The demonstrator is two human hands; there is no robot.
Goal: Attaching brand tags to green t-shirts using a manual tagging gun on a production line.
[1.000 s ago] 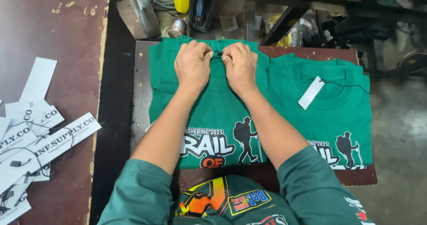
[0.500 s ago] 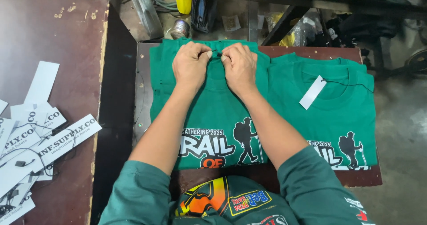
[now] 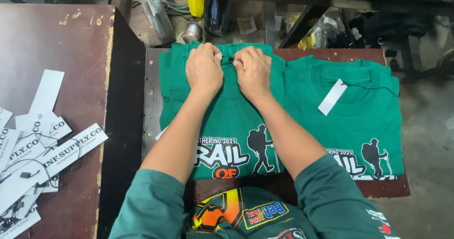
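- Hidden: the collar of the near green shirt (image 3: 222, 121) lies under both hands; only a small dark piece (image 3: 230, 59) shows between the knuckles, too small to tell what it is.
- Hidden: the fingertips of both hands curl down into the cloth, so the pads are out of sight.
- Cut off: the shirt's white and orange print runs under the forearms and off the near edge of the surface (image 3: 150, 102); the lower letters are covered by the person's own dark green sleeves.
- Cut off: the pile of white paper tags (image 3: 42, 158) at 9 o'clock runs past the left frame edge; thin black strings lie across them.
- Around: a second green shirt (image 3: 350, 121) lies flat at 3 o'clock of the hands, its left edge tucked just under the near shirt. A white blank tag (image 3: 332, 97) rests tilted on its chest, with a black string leading toward the collar.
- Around: a dark brown table (image 3: 61, 45) stands at 9 o'clock, apart from the surface by a dark gap.
- Around: at 12 o'clock, beyond the surface, sits clutter: a yellow object, a metal can (image 3: 193, 32), plastic bags; details hard to make out.
- Left hand (image 3: 204, 69): fingers closed narrow, pinching the shirt cloth at the collar, knuckles up.
- Right hand (image 3: 252, 71): fingers closed narrow likewise, pinching the same collar; the two hands almost touch, the dark piece between them.
- Near shirt position: flat on the surface, centre of view, collar at 12 o'clock.
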